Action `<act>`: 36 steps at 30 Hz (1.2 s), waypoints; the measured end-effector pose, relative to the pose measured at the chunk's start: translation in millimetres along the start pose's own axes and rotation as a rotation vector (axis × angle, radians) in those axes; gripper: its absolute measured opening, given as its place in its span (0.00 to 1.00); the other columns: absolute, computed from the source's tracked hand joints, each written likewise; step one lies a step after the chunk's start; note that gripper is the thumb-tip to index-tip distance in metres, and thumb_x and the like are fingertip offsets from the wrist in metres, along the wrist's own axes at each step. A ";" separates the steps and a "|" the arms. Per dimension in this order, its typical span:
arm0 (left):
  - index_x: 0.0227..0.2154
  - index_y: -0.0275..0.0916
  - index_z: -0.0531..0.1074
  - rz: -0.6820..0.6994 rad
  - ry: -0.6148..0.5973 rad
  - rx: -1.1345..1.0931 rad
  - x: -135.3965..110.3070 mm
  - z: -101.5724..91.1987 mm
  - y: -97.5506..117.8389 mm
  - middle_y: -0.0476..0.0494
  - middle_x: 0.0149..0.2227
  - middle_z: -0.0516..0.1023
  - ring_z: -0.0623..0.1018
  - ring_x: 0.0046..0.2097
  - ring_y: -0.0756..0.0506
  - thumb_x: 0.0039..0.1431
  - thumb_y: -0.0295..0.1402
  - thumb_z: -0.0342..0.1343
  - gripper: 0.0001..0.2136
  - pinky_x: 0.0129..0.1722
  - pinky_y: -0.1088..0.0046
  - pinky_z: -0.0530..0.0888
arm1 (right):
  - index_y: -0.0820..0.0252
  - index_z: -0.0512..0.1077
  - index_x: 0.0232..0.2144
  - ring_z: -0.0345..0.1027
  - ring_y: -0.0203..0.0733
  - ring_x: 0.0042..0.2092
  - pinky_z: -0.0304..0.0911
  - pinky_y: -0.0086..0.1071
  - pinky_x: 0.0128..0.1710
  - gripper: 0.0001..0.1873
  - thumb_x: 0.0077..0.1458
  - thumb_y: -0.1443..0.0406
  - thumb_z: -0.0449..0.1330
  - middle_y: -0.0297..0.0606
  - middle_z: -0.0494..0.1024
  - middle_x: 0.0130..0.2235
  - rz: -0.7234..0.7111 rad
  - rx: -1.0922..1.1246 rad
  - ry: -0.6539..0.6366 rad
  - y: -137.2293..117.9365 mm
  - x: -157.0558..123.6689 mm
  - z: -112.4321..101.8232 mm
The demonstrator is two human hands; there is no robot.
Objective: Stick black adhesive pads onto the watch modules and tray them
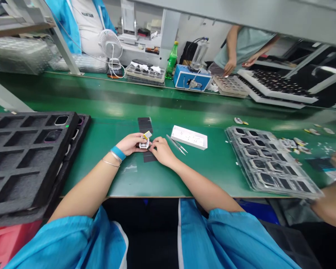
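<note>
My left hand [131, 143] and my right hand [161, 150] meet over a dark strip [145, 129] on the green bench. Both pinch a small white part [143, 144] that has a yellow tab [147, 135] sticking up from it. The fingers of both hands are curled round the part. My left wrist wears a blue band and thin bracelets. Metal tweezers [177, 145] lie just right of my right hand, untouched. A white flat box [189, 137] sits beyond the tweezers.
A black foam tray [25, 157] with several pockets fills the left. A clear blister tray [268, 164] of small dark parts lies at right, with another person's arm [332, 198] beside it. People stand across the bench near a fan [110, 43], green bottle [172, 59] and blue box [192, 77].
</note>
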State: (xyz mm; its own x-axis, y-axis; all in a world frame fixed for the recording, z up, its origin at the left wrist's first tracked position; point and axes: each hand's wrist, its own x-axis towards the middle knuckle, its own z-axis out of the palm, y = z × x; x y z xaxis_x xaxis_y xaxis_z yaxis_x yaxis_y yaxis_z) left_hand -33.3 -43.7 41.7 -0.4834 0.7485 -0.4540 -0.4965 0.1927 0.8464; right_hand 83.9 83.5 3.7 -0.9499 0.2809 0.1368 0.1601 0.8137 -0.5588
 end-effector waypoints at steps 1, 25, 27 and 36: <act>0.32 0.33 0.72 -0.001 -0.005 0.002 0.2 -0.3 0.2 0.38 0.32 0.80 0.80 0.32 0.46 0.48 0.21 0.60 0.07 0.34 0.67 0.79 | 0.61 0.73 0.28 0.61 0.46 0.48 0.60 0.42 0.52 0.06 0.57 0.71 0.61 0.43 0.69 0.44 -0.008 -0.018 -0.011 0.1 -0.8 0.2; 0.31 0.34 0.73 0.091 0.103 0.058 -7.0 33.0 -15.2 0.48 0.24 0.75 0.75 0.25 0.50 0.47 0.22 0.60 0.07 0.29 0.70 0.79 | 0.59 0.70 0.25 0.70 0.38 0.31 0.67 0.35 0.36 0.18 0.42 0.54 0.70 0.34 0.76 0.28 0.034 0.795 0.108 8.0 -12.3 -25.3; 0.30 0.33 0.73 0.082 0.098 0.049 -6.6 33.9 -16.4 0.48 0.23 0.74 0.75 0.25 0.51 0.47 0.22 0.60 0.06 0.28 0.72 0.79 | 0.59 0.68 0.27 0.70 0.37 0.31 0.67 0.34 0.36 0.17 0.42 0.56 0.70 0.34 0.76 0.29 0.024 0.802 0.120 6.2 -12.6 -24.2; 0.28 0.33 0.72 0.067 0.084 0.036 -7.4 34.5 -15.7 0.48 0.22 0.74 0.75 0.24 0.52 0.48 0.21 0.61 0.05 0.26 0.74 0.78 | 0.57 0.62 0.30 0.71 0.37 0.33 0.66 0.34 0.39 0.18 0.43 0.59 0.67 0.33 0.77 0.31 0.013 0.779 0.094 7.3 -13.1 -23.0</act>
State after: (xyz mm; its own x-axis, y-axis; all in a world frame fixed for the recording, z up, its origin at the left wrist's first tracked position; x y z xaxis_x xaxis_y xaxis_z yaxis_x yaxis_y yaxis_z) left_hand 2.9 -30.4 41.3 -0.5738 0.7051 -0.4166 -0.4355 0.1680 0.8844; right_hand 103.7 97.5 16.6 -0.9172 0.3578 0.1755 -0.0963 0.2282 -0.9688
